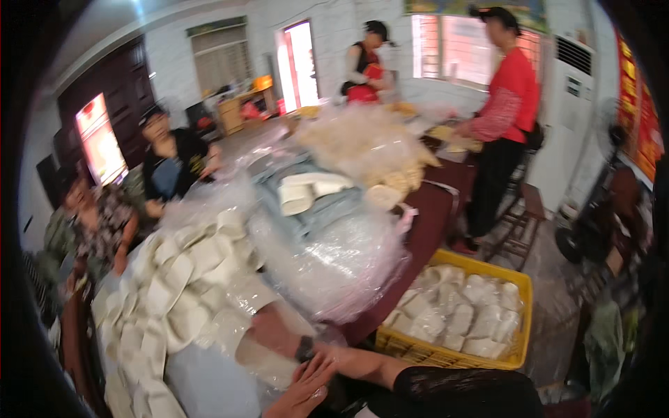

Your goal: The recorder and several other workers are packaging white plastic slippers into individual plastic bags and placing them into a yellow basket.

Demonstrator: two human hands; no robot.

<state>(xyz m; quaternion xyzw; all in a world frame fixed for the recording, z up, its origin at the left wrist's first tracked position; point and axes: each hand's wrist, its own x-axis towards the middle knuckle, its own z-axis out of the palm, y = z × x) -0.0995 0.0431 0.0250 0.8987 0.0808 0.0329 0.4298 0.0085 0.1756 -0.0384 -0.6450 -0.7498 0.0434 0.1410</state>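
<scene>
My right forearm reaches leftward from the lower right, a dark watch at its wrist. My right hand [277,332] is blurred and lies in or behind a clear plastic bag [263,364]; its fingers cannot be made out. Beside that wrist is my left hand [306,387], its fingers stretched out towards the watch and holding nothing visible. Just beyond and to the left, a large heap of cream-white, slipper-like pieces [185,279] covers the table's near left part. A few such pieces [300,195] rest on a grey-blue cloth or sheet farther back.
A yellow crate [519,306] at the right holds several bagged white pieces. Crumpled clear plastic [334,261] spreads over the dark red table [390,279], with a beige pile [369,139] behind. Two people sit at left; two stand at the back. A wooden stool [523,219] stands at right.
</scene>
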